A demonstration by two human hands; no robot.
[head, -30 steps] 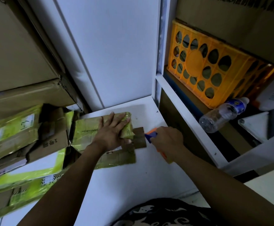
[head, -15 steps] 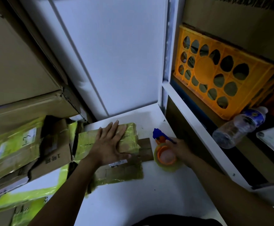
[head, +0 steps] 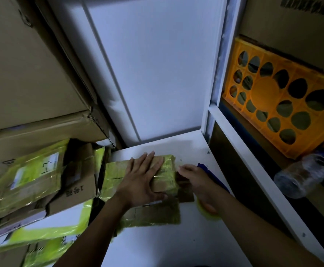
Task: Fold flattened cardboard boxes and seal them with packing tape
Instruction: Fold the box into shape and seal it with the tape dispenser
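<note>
Cardboard dominates this dim packing corner. Two big brown cartons are stacked at left against a white wall panel. A white table runs below them. An orange crate leans on the shelf at right.

A slumped pile of smaller boxes, banded in yellow-green tape, crowds the table's left side. The small box being sealed sits just beside it, near the table's back edge.

The person's left hand presses flat on the box top, fingers straight and fanned, thumb out along the near edge. The right hand is closed over a tape dispenser at the box's right end, fingertips near a loose brown flap. How the fingers lie under the palm cannot be told. A clear plastic bottle lies on its side below the crate.

The likeliest trouble is a crooked or wrinkled strip. The end flap looks not yet folded shut. If tape is drawn across it now, or the box slides on the smooth table under the flat palm, the seam could gape.

Counted: two large cartons at left, one crate, one box in work, two hands, one bottle, one dispenser. The pile is too jumbled to number.
</note>
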